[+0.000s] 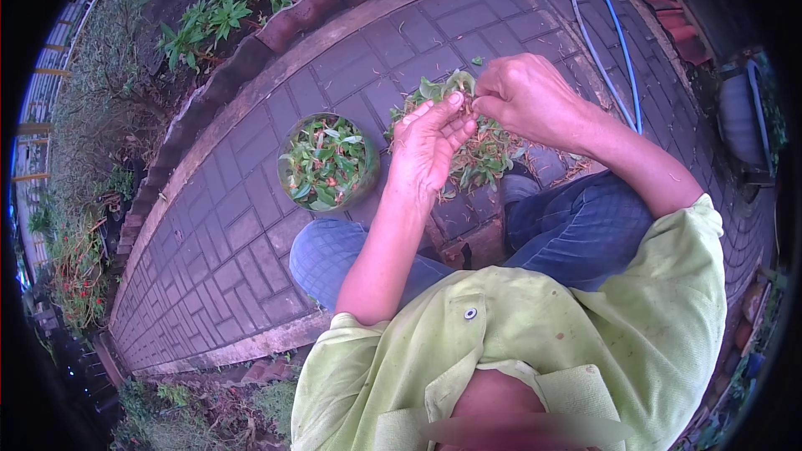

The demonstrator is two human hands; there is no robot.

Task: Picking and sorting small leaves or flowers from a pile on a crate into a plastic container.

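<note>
My left hand [432,138] is raised palm up, its thumb and fingers closed on a small leafy plant piece [462,84] with pale brown roots or stems. Against its right side, my right hand [514,91] has its fingers pinched together; whether they grip part of the plant is hidden. Beneath both hands, a loose heap of green leaves and thin brown stems [482,163] lies on the paving. To the left of the heap stands a round greenish container [374,166], filled with green leaves and some brownish bits.
Dark paving blocks [244,225] surround the container. A scalloped brick edging [301,19] borders a planted bed at upper left. A blue hose [617,31] and a greyish hose [583,25] run along the right. A grey planter [744,116] stands at far right.
</note>
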